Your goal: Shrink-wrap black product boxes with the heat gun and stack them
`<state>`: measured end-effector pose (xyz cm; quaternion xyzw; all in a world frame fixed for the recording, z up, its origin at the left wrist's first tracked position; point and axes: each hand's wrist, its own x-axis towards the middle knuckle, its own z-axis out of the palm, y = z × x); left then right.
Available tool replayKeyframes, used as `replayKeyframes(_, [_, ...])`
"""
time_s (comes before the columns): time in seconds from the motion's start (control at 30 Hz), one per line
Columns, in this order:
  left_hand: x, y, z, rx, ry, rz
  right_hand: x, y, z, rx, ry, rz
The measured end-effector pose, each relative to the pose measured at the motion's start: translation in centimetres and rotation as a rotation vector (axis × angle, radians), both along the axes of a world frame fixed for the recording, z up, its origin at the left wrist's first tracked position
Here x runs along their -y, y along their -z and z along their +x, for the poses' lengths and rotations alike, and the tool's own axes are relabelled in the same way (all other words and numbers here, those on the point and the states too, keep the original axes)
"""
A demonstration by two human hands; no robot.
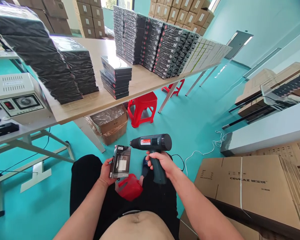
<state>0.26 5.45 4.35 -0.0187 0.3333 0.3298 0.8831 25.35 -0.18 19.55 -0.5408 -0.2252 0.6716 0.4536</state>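
My left hand is closed around the edge of a small black box with a pale item pictured or showing on its front. Above my lap, my right hand grips a dark heat gun by its handle. The gun's nozzle points left, close to the box's upper right corner. Whether nozzle and box touch, I cannot tell. A short stack of similar boxes stands on the wooden table ahead of me.
Taller stacks of wrapped black boxes stand farther along the table, with more at left. A control unit sits on the left bench. A red stool and an open carton are under the table. Flattened cartons lie right.
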Motion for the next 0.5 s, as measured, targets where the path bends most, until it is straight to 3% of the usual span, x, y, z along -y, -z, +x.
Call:
replayKeyframes(0.1, [0.1,0.0,-0.3,0.01,-0.023,0.004,0.3,0.2,1.9,0.055,-0.109,-0.019])
replayKeyframes(0.23, [0.1,0.2,-0.2,0.049,-0.028,0.0,2.6,-0.3,3.0,0.08,-0.462,-0.086])
replayKeyframes(0.3, [0.0,0.3,-0.1,0.04,-0.028,-0.005,3.3,-0.6,3.0,0.078,-0.565,-0.11])
replayKeyframes(0.37, [-0.1,0.4,0.0,0.019,-0.024,-0.01,3.2,-0.6,2.8,0.081,-0.51,-0.093])
replayKeyframes(0.5, [-0.2,0.4,-0.1,0.01,-0.004,-0.009,2.0,-0.2,2.5,0.115,-0.262,-0.046])
